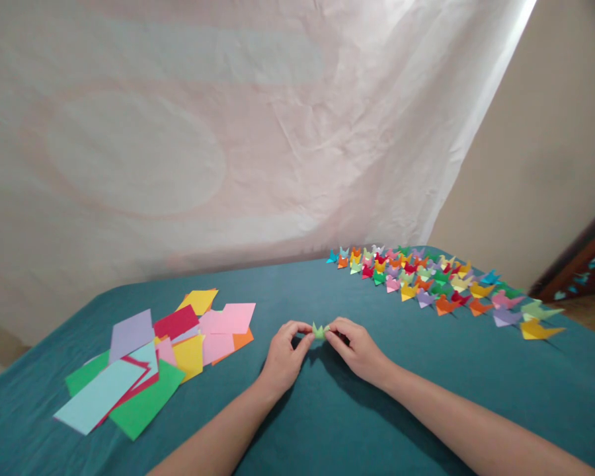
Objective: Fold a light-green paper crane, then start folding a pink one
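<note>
Hanging behind everything, a pale curtain point(258, 145) might, if stirred, brush whatever lies near it on the teal cloth point(287, 291). Overlapping sheets of coloured paper point(102, 387) lie at the left, where a careless reach could scatter them; folded paper birds point(445, 305) stand in rows at the right, probably light enough for a draught to topple. The left hand point(283, 357) and right hand point(356, 347), both curled into pinches, hold opposite sides of the light-green folded paper point(319, 332) (whether it touches the cloth, I cannot tell). Uneven pulling could tear it or skew its creases.
</note>
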The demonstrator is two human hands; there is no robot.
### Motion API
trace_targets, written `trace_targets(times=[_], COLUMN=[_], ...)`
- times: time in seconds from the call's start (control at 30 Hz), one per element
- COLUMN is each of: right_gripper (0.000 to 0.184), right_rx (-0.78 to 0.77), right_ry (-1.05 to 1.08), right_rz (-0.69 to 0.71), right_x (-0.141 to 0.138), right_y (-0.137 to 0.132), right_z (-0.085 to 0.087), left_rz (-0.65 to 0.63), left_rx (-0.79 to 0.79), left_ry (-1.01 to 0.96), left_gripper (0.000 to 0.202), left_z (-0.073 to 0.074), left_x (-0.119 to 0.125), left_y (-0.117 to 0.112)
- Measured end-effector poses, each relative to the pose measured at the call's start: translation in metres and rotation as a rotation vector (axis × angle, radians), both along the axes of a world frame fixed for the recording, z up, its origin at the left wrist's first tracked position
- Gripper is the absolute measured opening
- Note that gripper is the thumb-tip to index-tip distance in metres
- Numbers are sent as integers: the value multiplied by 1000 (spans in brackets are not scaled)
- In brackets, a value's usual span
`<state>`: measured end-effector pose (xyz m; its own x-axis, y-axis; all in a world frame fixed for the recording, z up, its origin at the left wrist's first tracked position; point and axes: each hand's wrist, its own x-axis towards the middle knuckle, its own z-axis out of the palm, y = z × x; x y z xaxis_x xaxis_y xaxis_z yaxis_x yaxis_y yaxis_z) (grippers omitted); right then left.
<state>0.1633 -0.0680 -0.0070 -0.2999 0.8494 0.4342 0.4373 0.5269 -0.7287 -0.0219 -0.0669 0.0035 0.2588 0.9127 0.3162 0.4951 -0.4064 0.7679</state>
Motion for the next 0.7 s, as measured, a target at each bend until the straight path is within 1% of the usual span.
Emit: trace_targets(times=[0.2, 0.3, 0.47, 0.57, 0.7], right_gripper=[11, 10, 7, 7, 8], right_rx=[10, 3, 24, 23, 12], right_ry=[17, 32, 8, -29, -81], right_rz=[-24, -55, 12, 37, 37], right_x=[0, 0, -1, -1, -2], right_y=[1, 1, 1, 2, 5], right_z=[-3, -3, -3, -5, -7], left_rz=[0, -1, -13, 17, 52], left_rx=[18, 20, 35, 56, 69], left_ry=[62, 85, 140, 193, 237], left_gripper=[12, 12, 13, 10, 7], left_z=[0, 0, 0, -1, -1], left_x=[1, 1, 1, 1, 2], left_y=[-1, -2, -2, -2, -2])
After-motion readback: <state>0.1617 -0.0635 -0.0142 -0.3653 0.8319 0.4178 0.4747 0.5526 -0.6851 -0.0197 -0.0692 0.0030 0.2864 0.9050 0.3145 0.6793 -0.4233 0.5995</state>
